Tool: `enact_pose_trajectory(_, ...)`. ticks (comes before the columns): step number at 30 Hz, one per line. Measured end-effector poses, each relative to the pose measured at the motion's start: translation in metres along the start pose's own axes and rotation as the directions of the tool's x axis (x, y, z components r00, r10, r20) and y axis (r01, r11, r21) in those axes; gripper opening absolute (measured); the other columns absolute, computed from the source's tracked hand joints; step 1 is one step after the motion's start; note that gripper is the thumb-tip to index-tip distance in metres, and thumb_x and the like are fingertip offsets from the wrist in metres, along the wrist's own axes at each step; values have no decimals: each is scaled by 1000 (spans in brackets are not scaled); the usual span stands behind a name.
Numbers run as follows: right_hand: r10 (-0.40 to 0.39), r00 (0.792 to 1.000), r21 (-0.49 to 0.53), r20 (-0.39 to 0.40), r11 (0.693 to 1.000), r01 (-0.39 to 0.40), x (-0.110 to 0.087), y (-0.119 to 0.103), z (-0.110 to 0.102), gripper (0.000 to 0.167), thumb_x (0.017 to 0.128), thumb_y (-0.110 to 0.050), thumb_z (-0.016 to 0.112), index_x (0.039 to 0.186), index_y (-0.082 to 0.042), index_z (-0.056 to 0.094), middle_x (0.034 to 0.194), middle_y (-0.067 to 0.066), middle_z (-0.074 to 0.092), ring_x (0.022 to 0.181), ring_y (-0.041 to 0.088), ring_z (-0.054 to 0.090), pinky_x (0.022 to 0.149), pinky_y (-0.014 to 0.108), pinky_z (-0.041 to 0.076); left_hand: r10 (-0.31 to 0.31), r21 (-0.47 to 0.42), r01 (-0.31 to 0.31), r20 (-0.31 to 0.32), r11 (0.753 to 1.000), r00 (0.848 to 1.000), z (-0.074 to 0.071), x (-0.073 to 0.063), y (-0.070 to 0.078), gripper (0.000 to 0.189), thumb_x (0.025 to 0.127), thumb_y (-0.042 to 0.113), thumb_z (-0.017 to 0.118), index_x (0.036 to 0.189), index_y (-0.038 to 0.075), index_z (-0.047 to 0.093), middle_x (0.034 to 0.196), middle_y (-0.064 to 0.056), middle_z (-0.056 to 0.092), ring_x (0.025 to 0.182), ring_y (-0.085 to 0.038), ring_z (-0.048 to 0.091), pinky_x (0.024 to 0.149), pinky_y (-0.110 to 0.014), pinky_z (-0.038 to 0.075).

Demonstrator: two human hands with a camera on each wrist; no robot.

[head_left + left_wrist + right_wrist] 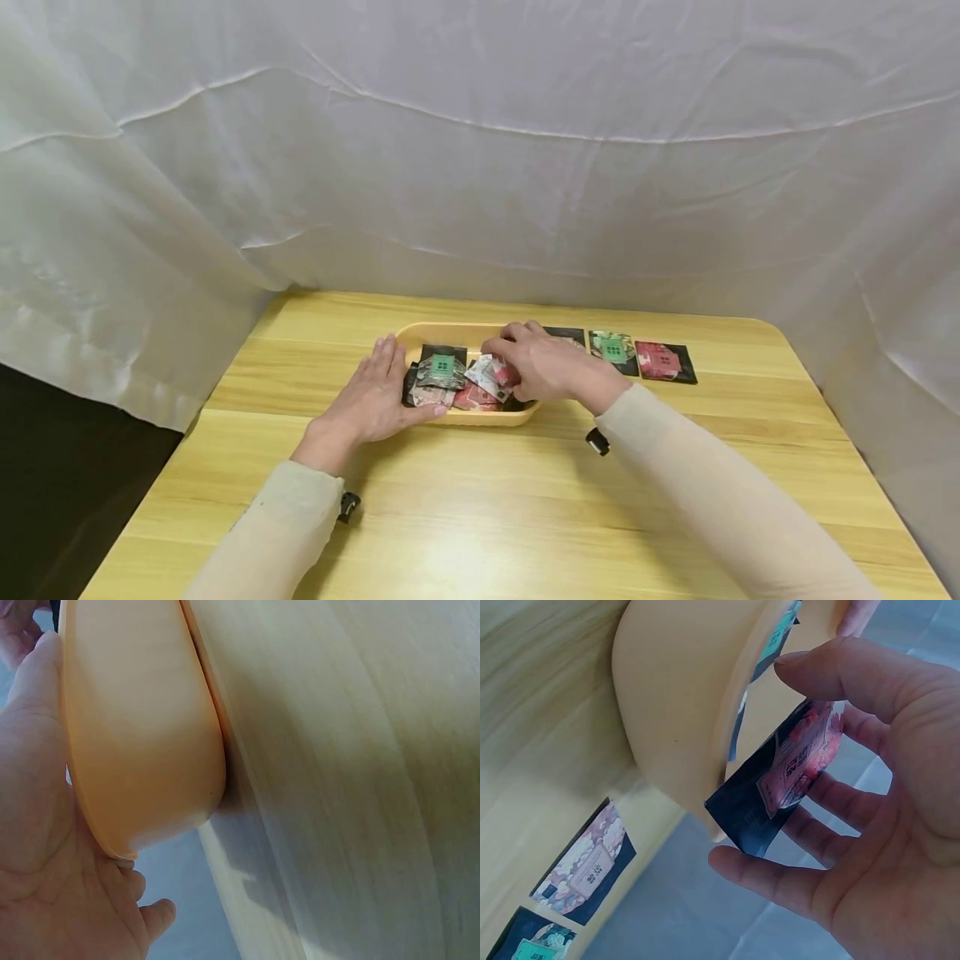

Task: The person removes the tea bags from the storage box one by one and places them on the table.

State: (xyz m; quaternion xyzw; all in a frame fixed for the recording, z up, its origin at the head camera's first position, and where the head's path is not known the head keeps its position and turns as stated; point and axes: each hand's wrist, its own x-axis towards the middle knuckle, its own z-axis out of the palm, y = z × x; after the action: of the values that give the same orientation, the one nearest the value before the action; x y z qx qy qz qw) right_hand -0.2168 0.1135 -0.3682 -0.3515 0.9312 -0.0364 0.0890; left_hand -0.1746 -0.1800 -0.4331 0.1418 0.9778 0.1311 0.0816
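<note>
Red packet (791, 769) in the right hand (543, 362)

The right hand pinches the red packet with its thumb and bent fingers. This packet is over the right end of the orange tray (480, 419), close to the rim. Just left of the grip, a white packet (487, 377) lies in the tray; I cannot tell if the fingers touch it. A bit more to the left, a green-label packet (442, 368) sits on top of others. Past that, the left hand (371, 404) holds nothing. Its straight fingers lie along the tray's left end, maybe to stop it sliding.

Right of the grip, three flat packets (612, 347) lie in a row on the table (525, 483). The step looks like taking packets out, one by one. I think the next move needs a firm pinch, a lift over the rim, and a flat spot near the row.
</note>
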Motion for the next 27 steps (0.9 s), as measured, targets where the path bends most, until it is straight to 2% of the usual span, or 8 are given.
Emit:
enact_pose_trajectory(6,21,1000,4,15,1000,-21,-4,2,2,76,89,-14,77,158,-28,48,161,10,46,141,36,47,95,54,58,18,35,-18,-12,999,1000,0,1,0,133,86,93,44,166,-5,5,175,-23,-9,164,-38,-5,133,-56,10)
enact_pose_trajectory(11,17,1000,27,-11,999,-17,-11,7,0,75,89,-11,75,157,-27,49,158,11,48,140,36,48,103,55,55,30,76,-28,-30,997,999,1,1,0,134,85,96,40,166,-6,8,175,-24,-5,164,-39,-3,133,-58,6)
enact_pose_trajectory(15,20,999,41,-31,999,-19,-20,14,-3,79,87,-11,76,159,-26,47,156,14,49,139,37,49,109,58,52,39,81,-36,-37,996,999,0,1,0,132,86,94,41,166,-6,9,175,-25,-4,164,-39,-2,133,-58,6)
enact_pose_trajectory(22,15,996,50,-87,999,-11,-42,40,-3,67,92,-25,81,154,-20,54,149,19,55,133,43,53,107,62,53,44,59,-42,-34,997,998,1,-3,-5,129,89,90,45,166,-8,9,174,-26,-5,163,-41,-2,134,-56,6)
enact_pose_trajectory(27,41,993,59,-112,998,-35,-63,67,-1,62,92,-26,79,150,-16,58,141,20,59,128,45,55,106,62,52,37,52,-36,-35,998,999,0,-8,-11,131,88,92,42,165,-8,9,174,-27,-5,163,-42,-2,133,-57,7)
